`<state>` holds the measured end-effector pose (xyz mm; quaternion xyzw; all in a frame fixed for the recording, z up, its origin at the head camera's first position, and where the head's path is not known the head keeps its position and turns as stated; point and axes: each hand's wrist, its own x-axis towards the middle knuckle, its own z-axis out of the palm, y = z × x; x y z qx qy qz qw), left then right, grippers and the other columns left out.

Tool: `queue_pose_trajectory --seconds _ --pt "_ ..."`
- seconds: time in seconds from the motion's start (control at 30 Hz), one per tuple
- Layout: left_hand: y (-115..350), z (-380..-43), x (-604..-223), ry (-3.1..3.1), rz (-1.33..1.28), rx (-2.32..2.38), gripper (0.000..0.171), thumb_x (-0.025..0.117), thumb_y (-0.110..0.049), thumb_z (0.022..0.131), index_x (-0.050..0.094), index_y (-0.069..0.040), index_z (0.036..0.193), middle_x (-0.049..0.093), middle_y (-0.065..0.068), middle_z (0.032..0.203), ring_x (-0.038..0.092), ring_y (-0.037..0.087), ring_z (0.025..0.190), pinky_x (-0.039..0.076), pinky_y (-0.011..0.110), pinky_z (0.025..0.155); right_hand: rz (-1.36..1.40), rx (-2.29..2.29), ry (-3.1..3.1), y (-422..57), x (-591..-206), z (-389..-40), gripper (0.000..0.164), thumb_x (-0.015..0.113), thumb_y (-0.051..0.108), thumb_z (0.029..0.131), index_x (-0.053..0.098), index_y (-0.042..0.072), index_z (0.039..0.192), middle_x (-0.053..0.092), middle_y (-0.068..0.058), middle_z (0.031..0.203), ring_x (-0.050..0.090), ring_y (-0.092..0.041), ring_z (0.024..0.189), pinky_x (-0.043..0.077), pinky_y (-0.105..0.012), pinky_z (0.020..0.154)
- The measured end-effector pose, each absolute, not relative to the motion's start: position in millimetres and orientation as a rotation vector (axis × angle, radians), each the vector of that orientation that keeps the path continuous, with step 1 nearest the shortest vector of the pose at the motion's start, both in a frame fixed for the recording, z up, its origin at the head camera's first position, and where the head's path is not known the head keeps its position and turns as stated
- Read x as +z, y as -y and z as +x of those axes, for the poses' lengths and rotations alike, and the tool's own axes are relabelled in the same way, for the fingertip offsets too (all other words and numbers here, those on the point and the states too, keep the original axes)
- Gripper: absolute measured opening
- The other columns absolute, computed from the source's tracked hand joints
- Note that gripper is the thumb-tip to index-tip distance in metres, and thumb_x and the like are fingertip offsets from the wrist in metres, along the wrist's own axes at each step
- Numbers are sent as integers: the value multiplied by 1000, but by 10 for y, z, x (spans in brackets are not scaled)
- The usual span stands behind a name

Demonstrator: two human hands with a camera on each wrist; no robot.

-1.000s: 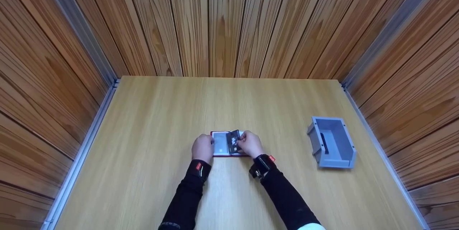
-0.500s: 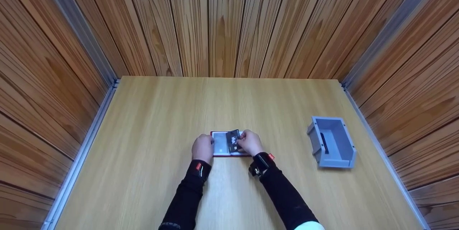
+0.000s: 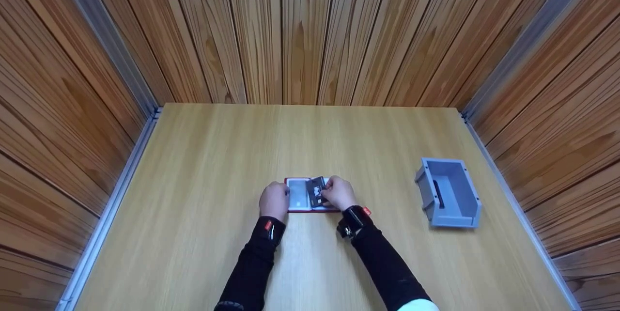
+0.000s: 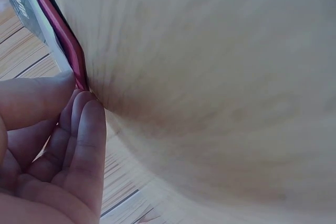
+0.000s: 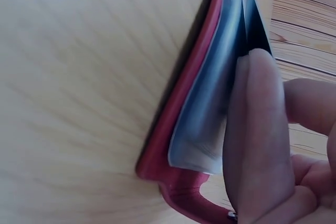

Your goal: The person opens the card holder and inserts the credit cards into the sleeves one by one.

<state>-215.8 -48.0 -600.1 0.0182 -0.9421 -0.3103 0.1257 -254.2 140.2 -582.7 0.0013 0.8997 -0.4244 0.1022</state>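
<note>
Sleeves [image 3: 249,267] in black, nearest the viewer, end at dark wristbands [image 3: 269,229]. Beyond them, the left grip [image 3: 274,200], a bare hand, pinches the left edge of an opened red holder [image 3: 298,194] with clear pages; the right grip [image 3: 340,194] pinches a dark printed card [image 3: 315,192], set askew at the holder's right half. The holder is about mid-worktop [image 3: 218,156]. Well apart at right stands a blue-grey bin [image 3: 453,221]; wood-panelled walls [image 3: 300,35] rise behind.

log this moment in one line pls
left grip: pinches open red card holder | right grip: pinches black VIP card over holder's right half | grey bin: right side
</note>
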Motion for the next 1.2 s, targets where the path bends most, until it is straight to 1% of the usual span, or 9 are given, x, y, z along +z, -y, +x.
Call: queue_pose_trajectory --seconds 0.17,0.4,0.53,0.63,0.73,0.83,1.0,1.2 --pt "478 -2164 -6012 2741 44 -882 15 65 6 76 68 -5 66 60 10 67 60 31 65 46 45 59 -22 -1209 -2693 -1392 -5800 -2536 16 68 -2 81 53 3 81 56 -6 74 64 -17 53 52 -25 46" --pt "482 -2140 -6006 2731 35 -853 11 68 5 76 73 -4 73 62 11 69 62 30 66 48 45 60 -61 -1106 -2756 -1384 -5800 -2528 19 72 3 81 54 6 80 54 -3 76 62 -20 67 52 -24 55" --pt "480 -2134 -6005 2732 35 -852 11 68 4 76 74 -5 75 62 12 69 62 31 67 48 45 61 -48 -1129 -2731 -1385 -5816 -2514 18 72 3 81 54 6 79 54 -2 76 63 -21 69 53 -26 56" --pt "475 -2135 -6004 2724 27 -838 12 68 4 76 71 -5 69 60 11 67 61 31 65 48 45 59 -69 -1132 -2743 -1378 -5828 -2507 17 72 3 80 55 6 79 54 -2 74 62 -21 71 54 -28 59" --pt "473 -2136 -5999 2717 15 -821 16 68 5 76 66 -5 64 58 11 65 60 31 64 46 45 57 -95 -1111 -2775 -1363 -5838 -2507 17 72 4 80 56 6 78 55 -1 73 60 -20 72 52 -28 64" --pt "474 -2137 -5995 2719 12 -810 18 67 5 76 63 -6 61 57 11 64 59 32 62 45 45 56 -87 -1127 -2762 -1343 -5846 -2509 18 72 4 81 55 6 78 55 -1 73 59 -18 69 51 -28 61" --pt "471 -2148 -6005 2731 18 -802 21 66 5 76 61 -7 59 57 11 64 59 31 61 45 44 54 -41 -1217 -2692 -1303 -5854 -2503 17 70 1 83 54 4 81 55 -3 75 62 -16 59 53 -25 49" --pt "475 -2158 -6003 2749 31 -828 20 66 4 77 62 -7 61 58 10 65 60 31 63 46 45 56 -16 -1200 -2715 -1264 -5846 -2503 15 69 2 85 55 3 85 55 -3 73 61 -14 55 51 -24 48"
